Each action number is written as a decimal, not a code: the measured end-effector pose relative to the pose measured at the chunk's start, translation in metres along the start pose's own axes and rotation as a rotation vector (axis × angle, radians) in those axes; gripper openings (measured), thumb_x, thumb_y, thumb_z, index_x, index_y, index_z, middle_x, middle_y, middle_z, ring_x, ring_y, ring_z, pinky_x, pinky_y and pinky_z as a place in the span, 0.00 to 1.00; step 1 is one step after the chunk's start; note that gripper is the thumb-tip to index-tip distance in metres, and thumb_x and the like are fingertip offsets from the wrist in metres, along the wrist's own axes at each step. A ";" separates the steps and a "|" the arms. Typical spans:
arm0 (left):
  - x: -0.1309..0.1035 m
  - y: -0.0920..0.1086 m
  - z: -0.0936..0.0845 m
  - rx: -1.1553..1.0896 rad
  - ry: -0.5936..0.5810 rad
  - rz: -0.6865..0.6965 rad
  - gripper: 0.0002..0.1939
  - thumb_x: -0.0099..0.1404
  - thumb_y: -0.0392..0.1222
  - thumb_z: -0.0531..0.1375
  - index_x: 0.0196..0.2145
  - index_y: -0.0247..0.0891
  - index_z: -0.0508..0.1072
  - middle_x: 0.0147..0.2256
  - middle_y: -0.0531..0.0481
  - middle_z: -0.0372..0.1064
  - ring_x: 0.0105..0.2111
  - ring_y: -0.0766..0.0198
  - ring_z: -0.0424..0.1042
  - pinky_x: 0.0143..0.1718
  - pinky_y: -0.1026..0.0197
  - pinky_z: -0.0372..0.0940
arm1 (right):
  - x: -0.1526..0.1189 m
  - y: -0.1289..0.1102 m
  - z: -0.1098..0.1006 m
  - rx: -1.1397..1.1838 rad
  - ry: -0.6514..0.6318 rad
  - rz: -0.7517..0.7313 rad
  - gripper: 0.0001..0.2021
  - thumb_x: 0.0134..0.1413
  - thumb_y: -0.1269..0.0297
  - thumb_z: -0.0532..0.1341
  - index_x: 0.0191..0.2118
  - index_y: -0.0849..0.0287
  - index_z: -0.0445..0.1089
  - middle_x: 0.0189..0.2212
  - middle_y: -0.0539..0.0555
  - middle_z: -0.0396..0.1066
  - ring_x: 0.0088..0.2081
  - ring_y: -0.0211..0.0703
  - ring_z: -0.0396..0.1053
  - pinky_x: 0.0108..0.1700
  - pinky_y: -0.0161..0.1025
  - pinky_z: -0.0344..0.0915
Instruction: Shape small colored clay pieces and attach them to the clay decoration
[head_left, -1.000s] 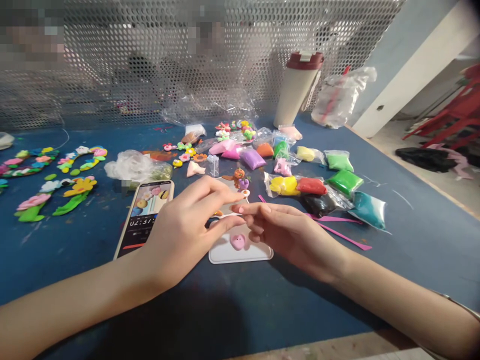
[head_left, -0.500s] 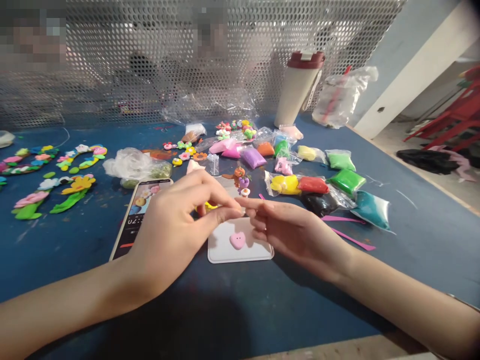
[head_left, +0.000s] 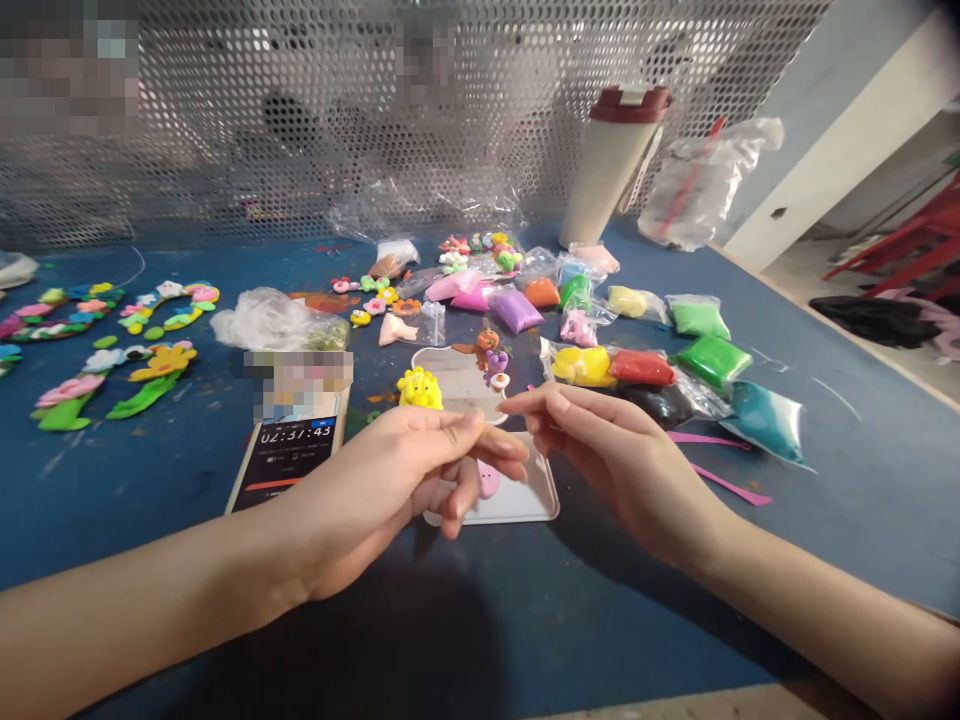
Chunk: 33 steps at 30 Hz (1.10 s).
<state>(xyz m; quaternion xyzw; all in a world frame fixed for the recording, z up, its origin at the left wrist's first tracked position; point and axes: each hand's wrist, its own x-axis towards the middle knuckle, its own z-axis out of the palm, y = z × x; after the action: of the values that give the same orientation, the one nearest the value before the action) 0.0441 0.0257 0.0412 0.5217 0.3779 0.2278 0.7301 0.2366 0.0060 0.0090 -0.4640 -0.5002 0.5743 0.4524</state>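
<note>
Above the white tray point(head_left: 536, 505), my left hand point(head_left: 420, 460) has its thumb pressed to its index finger, with the other fingers loosely curled; anything pinched there is too small to make out. My right hand point(head_left: 622, 450) is just to the right, its thumb and fingertips close together, and what they hold, if anything, is hidden. A pink clay piece point(head_left: 489, 480) lies on the tray, partly covered by my left fingers. Behind my left hand sits a yellow clay figure point(head_left: 420, 388).
A phone point(head_left: 289, 460) lies left of my left hand. Bagged clay, such as a teal pack point(head_left: 766, 420), and pink tools point(head_left: 731, 484) are at right. Clay flowers point(head_left: 161, 365) lie at left. A tumbler point(head_left: 611, 170) stands near the perforated metal screen point(head_left: 300, 120).
My left hand has turned and lowered over the tray, now covering part of the pink piece. My fingertips have moved slightly apart. The yellow figure shows more, and the view has shifted slightly.
</note>
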 end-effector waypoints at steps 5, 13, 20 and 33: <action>0.002 0.001 -0.002 0.052 0.042 0.064 0.17 0.64 0.52 0.59 0.34 0.35 0.78 0.20 0.54 0.65 0.19 0.71 0.60 0.19 0.68 0.57 | 0.001 0.002 -0.001 0.016 0.017 0.005 0.14 0.60 0.55 0.57 0.39 0.57 0.77 0.31 0.53 0.70 0.35 0.43 0.66 0.39 0.39 0.62; 0.004 -0.002 -0.003 0.130 0.047 0.080 0.14 0.65 0.49 0.59 0.32 0.35 0.77 0.18 0.56 0.62 0.18 0.73 0.57 0.20 0.69 0.53 | 0.001 -0.001 0.000 0.019 0.024 0.029 0.13 0.58 0.55 0.59 0.37 0.57 0.77 0.28 0.51 0.67 0.32 0.40 0.63 0.34 0.36 0.59; 0.003 -0.001 -0.001 0.074 -0.004 0.125 0.24 0.69 0.51 0.52 0.18 0.37 0.61 0.16 0.57 0.55 0.17 0.72 0.54 0.20 0.66 0.53 | 0.002 -0.002 0.000 0.027 0.015 0.031 0.13 0.59 0.56 0.59 0.34 0.58 0.77 0.26 0.50 0.62 0.30 0.38 0.59 0.32 0.35 0.55; -0.001 0.003 0.005 0.011 -0.107 -0.044 0.18 0.71 0.52 0.49 0.27 0.38 0.60 0.19 0.58 0.57 0.21 0.70 0.54 0.25 0.65 0.53 | 0.001 -0.001 0.000 0.043 -0.027 0.103 0.13 0.61 0.57 0.57 0.35 0.60 0.75 0.28 0.51 0.64 0.32 0.39 0.59 0.35 0.36 0.55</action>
<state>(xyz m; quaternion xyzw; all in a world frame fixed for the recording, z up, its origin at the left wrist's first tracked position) 0.0477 0.0236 0.0450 0.5287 0.3510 0.1812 0.7513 0.2365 0.0074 0.0097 -0.4715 -0.4694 0.6136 0.4253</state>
